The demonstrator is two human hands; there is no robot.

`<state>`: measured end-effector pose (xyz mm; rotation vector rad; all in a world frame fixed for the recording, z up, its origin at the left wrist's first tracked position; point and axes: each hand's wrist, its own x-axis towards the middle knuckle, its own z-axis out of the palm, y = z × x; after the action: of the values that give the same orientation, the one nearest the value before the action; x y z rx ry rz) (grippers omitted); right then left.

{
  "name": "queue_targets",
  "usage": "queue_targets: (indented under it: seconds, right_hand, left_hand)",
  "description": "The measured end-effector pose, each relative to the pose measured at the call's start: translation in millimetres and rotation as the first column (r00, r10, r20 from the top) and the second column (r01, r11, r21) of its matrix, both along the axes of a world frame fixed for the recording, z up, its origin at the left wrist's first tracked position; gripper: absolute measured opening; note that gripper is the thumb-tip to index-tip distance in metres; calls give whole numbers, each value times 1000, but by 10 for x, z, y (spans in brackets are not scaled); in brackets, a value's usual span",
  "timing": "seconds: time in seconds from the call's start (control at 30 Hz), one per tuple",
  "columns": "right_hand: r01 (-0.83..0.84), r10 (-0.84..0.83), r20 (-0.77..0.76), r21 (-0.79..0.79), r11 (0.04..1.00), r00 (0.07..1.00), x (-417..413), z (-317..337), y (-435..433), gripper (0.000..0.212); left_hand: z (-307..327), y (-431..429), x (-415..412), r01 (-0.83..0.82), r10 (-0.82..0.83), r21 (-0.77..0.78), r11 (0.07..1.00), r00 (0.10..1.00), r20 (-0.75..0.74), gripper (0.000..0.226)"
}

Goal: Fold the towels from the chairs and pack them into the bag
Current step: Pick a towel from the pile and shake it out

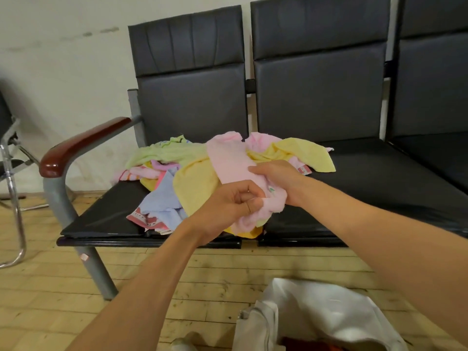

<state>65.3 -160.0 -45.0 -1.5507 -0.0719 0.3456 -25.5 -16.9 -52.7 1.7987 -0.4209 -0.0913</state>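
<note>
Down by the person's feet a white bag [316, 315] sits slumped open on the pale wooden floor [63, 287]. Above it, the left hand [228, 211] pinches the near end of a pink towel [231, 160] while the right hand [276, 178] grips its edge just beside; the towel's long side runs away from the person, up and slightly left. It lies over a loose heap of yellow, green, blue and pink towels [177, 178] on the black seats [367, 178], set against a white wall [63, 59].
</note>
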Motion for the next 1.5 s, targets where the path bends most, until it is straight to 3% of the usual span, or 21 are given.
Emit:
queue_targets:
  seconds: [0.1,0.2,0.33,0.47,0.57,0.67,0.7,0.83,0.97,1.1,1.2,1.33,1.5]
  right_hand:
    - [39,-38,74,-14,999,997,13,45,-306,7]
    - [24,-22,80,-32,999,997,30,81,-719,23]
    - [-82,79,72,40,996,994,-88,85,-1245,13]
    - [-227,224,66,32,973,972,-230,-52,-1677,11]
    - [-342,357,63,-178,923,932,-283,-108,-1898,8]
    - [-469,508,-14,-407,784,861,-339,-69,-2070,12]
    - [-502,541,-56,-462,731,839,-351,-74,-2126,11]
    - [-473,520,-177,-713,517,836,-361,-206,-2305,16]
    - [-306,312,-136,-737,603,940,-331,-348,-2289,37]
    - [-126,105,-71,-662,739,992,-327,-631,-2085,37]
    - [-36,-19,-91,-567,823,996,-319,-815,-1920,32]
    - [-5,-97,-195,-467,884,976,-318,-889,-1882,11]
    - [-81,-45,-394,-297,951,918,-329,-807,-1969,21]
  left_hand:
    - [-30,-97,65,-78,77,-38,996,996,-39,6]
    - [-100,-266,173,-215,210,-67,974,975,-73,16]
    - [-229,-582,403,-449,432,-41,893,877,-209,27]
    - [-354,-938,557,-393,249,-242,887,849,-467,35]
    - [-441,-1150,706,-412,157,-432,802,844,-513,40]
    - [-515,-1302,855,-606,245,-527,596,762,-599,43]
    - [-529,-1343,883,-634,286,-508,583,745,-603,41]
    - [-519,-1517,789,-564,375,-316,763,784,-495,42]
    - [-444,-1691,536,-418,241,-272,867,830,-504,34]
    - [-588,-1721,317,-321,156,-205,925,810,-565,29]
    - [-681,-1707,243,-348,146,-206,915,758,-635,29]
    - [-758,-1729,192,-422,113,-270,866,689,-716,28]
    - [-813,-1621,110,-488,177,-196,851,617,-767,24]
